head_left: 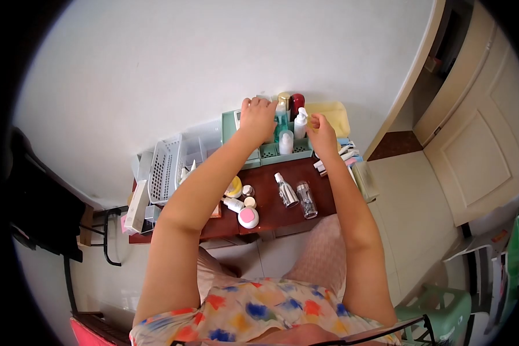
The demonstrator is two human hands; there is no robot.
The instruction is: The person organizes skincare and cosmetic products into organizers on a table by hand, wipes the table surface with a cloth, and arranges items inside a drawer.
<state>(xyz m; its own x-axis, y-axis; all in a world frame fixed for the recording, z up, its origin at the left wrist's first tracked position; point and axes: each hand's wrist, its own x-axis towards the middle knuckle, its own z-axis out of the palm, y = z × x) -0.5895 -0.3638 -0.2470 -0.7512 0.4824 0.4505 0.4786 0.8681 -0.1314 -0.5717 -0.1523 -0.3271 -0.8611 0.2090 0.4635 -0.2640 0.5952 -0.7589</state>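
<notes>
My left hand (259, 119) is over the middle of a green organizer (250, 164), its fingers bent around something I cannot make out, close beside a teal bottle (280, 122). At the organizer's right side, my right hand (322, 131) is loosely curved with its fingers apart, nearest a white pump bottle (300, 123). A clear-capped white bottle (286, 143) stands in the front compartment. Behind are a gold-capped bottle (284, 98) and a dark red bottle (297, 102).
On the brown table (265, 180) lie two clear bottles (286, 191) (307, 200) and a pink-lidded jar (248, 217). A white basket (165, 168) stands left, a yellow bin (332, 118) back right. A green stool (444, 303) is on the floor.
</notes>
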